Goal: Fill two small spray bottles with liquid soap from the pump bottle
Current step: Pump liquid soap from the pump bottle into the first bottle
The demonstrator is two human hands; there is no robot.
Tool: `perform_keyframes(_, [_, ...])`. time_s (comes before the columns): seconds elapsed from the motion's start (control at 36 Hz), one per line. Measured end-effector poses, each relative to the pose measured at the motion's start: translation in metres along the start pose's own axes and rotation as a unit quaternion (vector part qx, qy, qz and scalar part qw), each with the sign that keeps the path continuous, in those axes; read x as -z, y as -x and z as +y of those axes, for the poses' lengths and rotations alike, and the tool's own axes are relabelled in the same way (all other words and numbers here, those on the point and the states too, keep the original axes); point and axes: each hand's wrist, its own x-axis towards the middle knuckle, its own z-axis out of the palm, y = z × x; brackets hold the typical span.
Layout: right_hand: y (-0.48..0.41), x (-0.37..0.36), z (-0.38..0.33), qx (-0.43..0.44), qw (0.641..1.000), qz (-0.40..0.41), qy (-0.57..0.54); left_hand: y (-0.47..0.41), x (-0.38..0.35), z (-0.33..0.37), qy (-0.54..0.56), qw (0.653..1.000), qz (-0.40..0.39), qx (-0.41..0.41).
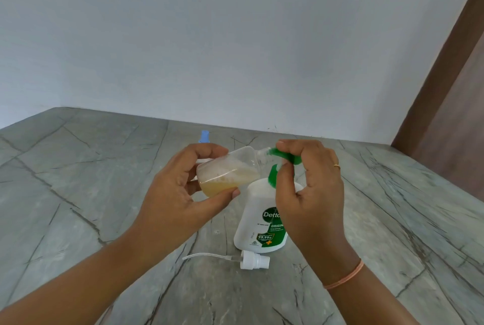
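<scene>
Your two forearms come in from the bottom corners of the frame and meet over the middle of the grey veined table. A thin orange thread circles your right wrist, and a gold ring sits on a finger of that hand.

Low in the centre, nearest you on the tabletop, the white spray top lies on its side, unscrewed, with its clear dip tube trailing toward the left of the frame. Just above it in the picture the white pump bottle stands upright on the table, its green label facing you.

Your right hand is curled over the green pump head, fingers on top and thumb underneath, gripping it. Your left hand grips the clear spray bottle off the table, thumb along the lower side and fingers wrapped over the far side. You hold it tilted nearly flat, its open neck pointing to the right of the frame and meeting the pump's green spout. Yellowish, bubbly soap fills the lower part of it.

Behind your left hand, in the centre of the frame, a pale blue cap pokes up; what it sits on is hidden. A plain white wall fills the upper half, with a brown door frame slanting down the right edge.
</scene>
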Motion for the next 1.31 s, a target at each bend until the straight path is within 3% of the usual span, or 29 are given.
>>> perform_keyframes(0.39, [0.004,-0.002,0.005,0.043,0.999,0.022,-0.001,0.0,0.0,0.0,0.003,1.0,-0.003,0.0])
perform_keyframes(0.72, [-0.001,0.001,0.0,-0.009,1.0,-0.002,0.0,0.0,-0.001,0.001,0.024,1.0,-0.002,0.002])
perform_keyframes(1.31, [0.006,-0.003,0.002,0.007,1.0,-0.004,0.013,0.0,-0.002,0.001,0.041,0.999,-0.006,0.005])
